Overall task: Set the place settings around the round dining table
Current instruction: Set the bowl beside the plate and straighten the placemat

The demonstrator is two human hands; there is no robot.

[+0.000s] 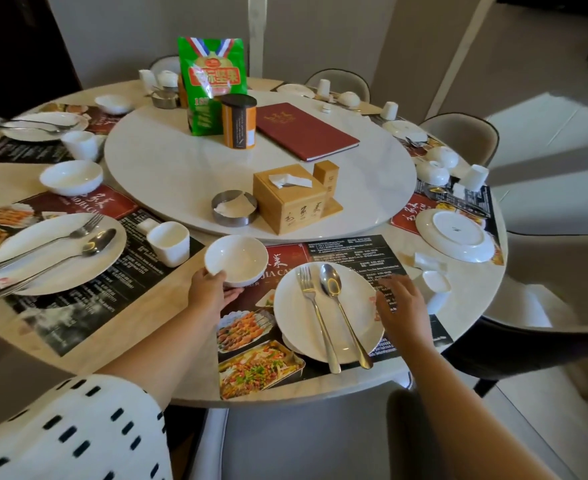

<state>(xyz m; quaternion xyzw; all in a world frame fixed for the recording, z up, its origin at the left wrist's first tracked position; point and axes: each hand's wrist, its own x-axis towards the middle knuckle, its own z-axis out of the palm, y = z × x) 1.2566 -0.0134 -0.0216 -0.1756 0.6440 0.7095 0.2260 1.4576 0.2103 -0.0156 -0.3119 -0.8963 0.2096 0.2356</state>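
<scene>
At the near edge of the round table (5,181), the left hand (209,289) grips an empty white bowl (236,259). Its fingers curl under the bowl's near side and the thumb lies at the rim. The bowl sits upright, mouth up, over the far-left corner of the printed placemat (257,358), just beyond and left of the dinner plate (327,313) and close to the white turntable (181,168). Whether it rests on the mat or is lifted cannot be told. The plate carries one fork (315,306) and one spoon (337,299), lying side by side. Their long axes run from the table's centre toward the near edge, tines and spoon bowl at the far end, and the handles slant slightly right past the near rim. The right hand (401,304) holds nothing; its fingers are loosely spread at the plate's right rim. To the left, a second plate (56,252) also holds one fork and one spoon, with an empty white cup (169,242) and a second empty bowl (71,176) beside it. At the right an upturned plate (457,235) lies bottom up. The turntable bears a wooden tissue box (289,199) with a tissue poking out and a steel tin (233,207) holding crumpled paper. It also bears a green snack bag (211,81), an orange canister (238,121) and a red menu book (306,131).
</scene>
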